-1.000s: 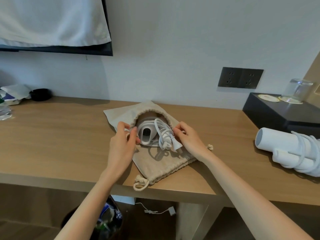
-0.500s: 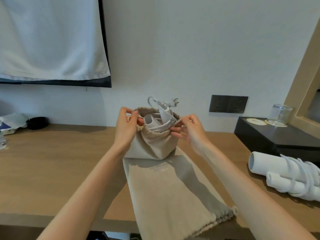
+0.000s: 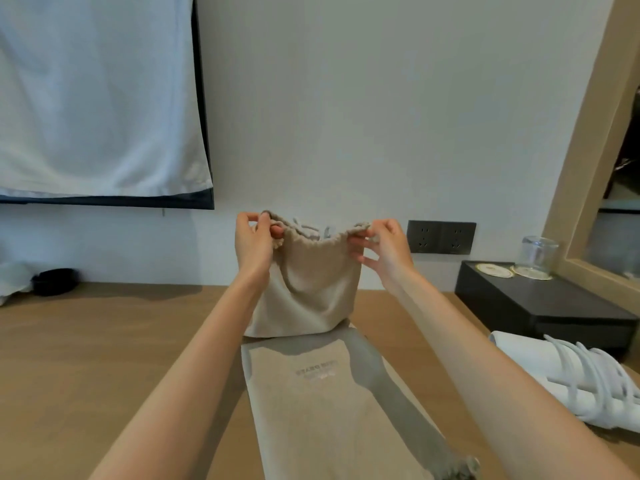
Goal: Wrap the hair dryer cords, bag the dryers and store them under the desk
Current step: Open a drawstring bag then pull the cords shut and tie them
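Beige bag (image 3: 304,292) sits upright on the desk (image 3: 104,358), its rim pinched by my left hand (image 3: 254,242) and right hand (image 3: 384,249); wrapped dryer (image 3: 571,379) lies at four o'clock.

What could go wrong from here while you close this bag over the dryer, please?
1. A loop of white cord pokes above the rim of the bag; drawing the mouth shut might pinch it or leave it outside.
2. The left hand and right hand pinch only the rim, so the loaded bag could slip if lifted this way.
3. The second hair dryer lies close to the right forearm and might get knocked.
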{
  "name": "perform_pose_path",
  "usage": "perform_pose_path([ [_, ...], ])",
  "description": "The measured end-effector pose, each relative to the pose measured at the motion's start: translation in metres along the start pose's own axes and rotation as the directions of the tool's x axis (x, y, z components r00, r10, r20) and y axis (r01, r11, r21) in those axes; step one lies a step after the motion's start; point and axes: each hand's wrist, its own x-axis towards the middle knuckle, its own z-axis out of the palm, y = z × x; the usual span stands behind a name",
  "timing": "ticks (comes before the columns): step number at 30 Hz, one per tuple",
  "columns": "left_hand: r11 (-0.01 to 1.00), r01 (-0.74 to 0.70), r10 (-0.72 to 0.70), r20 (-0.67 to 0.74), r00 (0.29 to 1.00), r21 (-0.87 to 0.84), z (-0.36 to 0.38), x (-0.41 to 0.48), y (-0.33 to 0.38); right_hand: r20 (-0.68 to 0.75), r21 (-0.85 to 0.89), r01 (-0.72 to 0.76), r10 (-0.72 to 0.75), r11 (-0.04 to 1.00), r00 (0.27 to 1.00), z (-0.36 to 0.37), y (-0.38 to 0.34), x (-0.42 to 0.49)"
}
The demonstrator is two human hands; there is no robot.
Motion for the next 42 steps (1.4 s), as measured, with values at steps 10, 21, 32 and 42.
perform_pose_path([
  [10,0.975,-0.139,0.146,0.026,0.989,-0.173,0.017,-0.003,0.043,0.044,0.215,0.214,-0.228,0.953,0.973,0.004,-0.050,-0.019],
  [21,0.983,-0.183,0.179,0.101,0.979,0.032,-0.012,-0.052,0.004,-0.088,0.048,0.204,-0.199,0.978,0.976,-0.033,-0.010,-0.062],
  [32,0.853,-0.413,0.342,0.256,0.904,0.318,-0.036,-0.092,-0.008,0.033,-0.510,0.279,-0.306,0.814,0.951,-0.047,0.001,-0.081],
  [42,0.877,-0.317,0.239,0.245,0.940,0.361,-0.031,-0.100,-0.009,0.043,-0.674,0.244,-0.292,0.698,0.955,-0.069,-0.001,-0.088],
])
